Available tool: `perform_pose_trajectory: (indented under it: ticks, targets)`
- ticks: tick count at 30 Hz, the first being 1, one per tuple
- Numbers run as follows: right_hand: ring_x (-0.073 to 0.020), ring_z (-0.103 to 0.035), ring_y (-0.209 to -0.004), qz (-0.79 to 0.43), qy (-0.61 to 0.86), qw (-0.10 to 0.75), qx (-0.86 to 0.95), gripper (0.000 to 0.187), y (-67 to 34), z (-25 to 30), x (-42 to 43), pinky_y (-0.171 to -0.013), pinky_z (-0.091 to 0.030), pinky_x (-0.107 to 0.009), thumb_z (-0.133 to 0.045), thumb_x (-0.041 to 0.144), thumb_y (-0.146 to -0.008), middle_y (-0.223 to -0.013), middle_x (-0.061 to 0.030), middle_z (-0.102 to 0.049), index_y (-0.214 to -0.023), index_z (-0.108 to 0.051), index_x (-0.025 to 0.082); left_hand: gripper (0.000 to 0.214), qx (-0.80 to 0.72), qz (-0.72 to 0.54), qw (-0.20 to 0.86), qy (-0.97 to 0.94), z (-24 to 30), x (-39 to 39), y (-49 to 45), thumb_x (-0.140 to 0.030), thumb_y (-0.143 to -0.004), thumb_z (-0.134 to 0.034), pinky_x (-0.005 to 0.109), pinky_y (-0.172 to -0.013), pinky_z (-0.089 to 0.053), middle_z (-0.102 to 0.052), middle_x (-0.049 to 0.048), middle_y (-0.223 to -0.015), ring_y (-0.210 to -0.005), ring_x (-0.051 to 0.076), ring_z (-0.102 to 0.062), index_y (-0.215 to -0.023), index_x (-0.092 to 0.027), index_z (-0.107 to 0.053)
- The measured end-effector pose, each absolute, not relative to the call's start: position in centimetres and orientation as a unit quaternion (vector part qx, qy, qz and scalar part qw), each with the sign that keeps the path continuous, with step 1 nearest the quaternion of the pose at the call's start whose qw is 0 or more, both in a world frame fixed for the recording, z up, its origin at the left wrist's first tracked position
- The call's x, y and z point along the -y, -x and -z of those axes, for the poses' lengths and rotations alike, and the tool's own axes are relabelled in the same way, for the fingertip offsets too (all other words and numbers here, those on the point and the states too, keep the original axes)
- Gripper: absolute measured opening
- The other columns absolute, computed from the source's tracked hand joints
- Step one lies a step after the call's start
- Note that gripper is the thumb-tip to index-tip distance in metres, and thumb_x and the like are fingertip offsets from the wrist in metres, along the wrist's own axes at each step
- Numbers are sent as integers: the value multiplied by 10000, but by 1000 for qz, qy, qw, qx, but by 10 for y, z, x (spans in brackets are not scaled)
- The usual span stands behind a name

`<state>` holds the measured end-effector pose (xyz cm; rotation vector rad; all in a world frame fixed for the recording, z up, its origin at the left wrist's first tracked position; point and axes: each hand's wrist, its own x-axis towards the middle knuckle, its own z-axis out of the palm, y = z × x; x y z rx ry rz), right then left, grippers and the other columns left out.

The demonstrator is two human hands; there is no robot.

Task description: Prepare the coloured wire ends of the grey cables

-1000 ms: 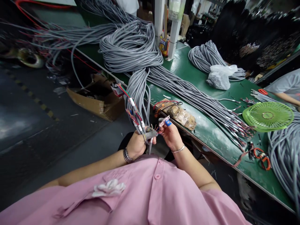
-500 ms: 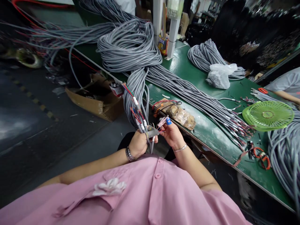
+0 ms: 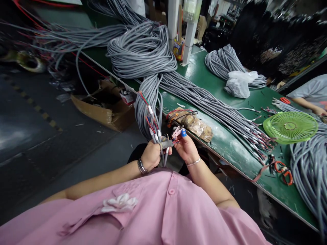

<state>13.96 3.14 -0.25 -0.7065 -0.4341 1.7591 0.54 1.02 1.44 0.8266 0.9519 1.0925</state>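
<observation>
My left hand (image 3: pixel 151 156) is wrapped round several grey cables (image 3: pixel 163 158) in front of my shirt. Their stripped ends, with white sleeves and red, blue and green wires (image 3: pixel 151 126), stick up beyond the fist. One grey cable end (image 3: pixel 167 144) lies across the fingers and points right, its thin coloured cores fanned out. At those cores, my right hand (image 3: pixel 187 149) is closed in a pinch, a blue cover on its thumb. A small pink clip-like piece (image 3: pixel 176 132) shows at its fingertips; the exact grip on the cores is hidden.
Grey cable coils (image 3: pixel 140 51) and a long cable bundle (image 3: pixel 204 102) lie on the green table (image 3: pixel 196 73). A taped block (image 3: pixel 196 126) sits at its edge. Rightward are a green fan (image 3: pixel 290 126), orange-handled scissors (image 3: pixel 284 172) and a co-worker's arm (image 3: pixel 306 103). A cardboard box (image 3: pixel 102 114) stands left.
The pink piece in my right fingers has turned and shows more of itself. My hands stay close together in nearly the same place. At the right, the co-worker's hand has come into view.
</observation>
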Motion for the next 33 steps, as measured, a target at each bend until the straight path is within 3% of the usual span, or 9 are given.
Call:
perform_pose_trajectory:
  ticks: [6,12,19,24,33]
  targets:
    - [-107,-547,-613,-789,306,510,153,463,-144,-2,-31,-565,-488,-236,-537,615,-841,-791,-22,-655,-897,-653,170,155,-411,-496,658,-390,-6,-1,3,-202,-726,-649,249,-513,-408,-623,30,-508,-483,126,-549,-584,-141,-665]
    - [-78,-516,-593,-753,310,546,197,246,-140,0,-32,-556,-475,-201,-652,398,-837,-764,2,-627,-900,-670,160,107,-402,-518,662,-362,-7,-1,3,-202,-731,-647,259,-515,-416,-626,17,-525,-485,130,-554,-639,-152,-670]
    - [-101,-510,-591,-703,330,582,241,414,-136,15,-34,-522,-457,-224,-570,562,-850,-757,-23,-616,-893,-676,164,163,-397,-519,666,-361,-8,-7,-4,-215,-752,-627,258,-500,-396,-625,24,-519,-496,133,-562,-604,-152,-654]
    - [-84,-465,-550,-747,307,554,200,389,-134,12,-40,-521,-449,-220,-618,540,-831,-737,-8,-609,-868,-670,157,182,-396,-526,664,-354,-8,-9,-5,-224,-754,-639,244,-472,-358,-637,30,-538,-532,135,-579,-588,-151,-648]
    - [-86,-476,-565,-745,298,579,145,354,-130,11,-42,-560,-450,-213,-634,524,-828,-756,-5,-637,-848,-658,171,192,-412,-520,659,-353,-6,-8,-4,-234,-737,-663,241,-483,-375,-627,23,-526,-515,130,-571,-565,-154,-639]
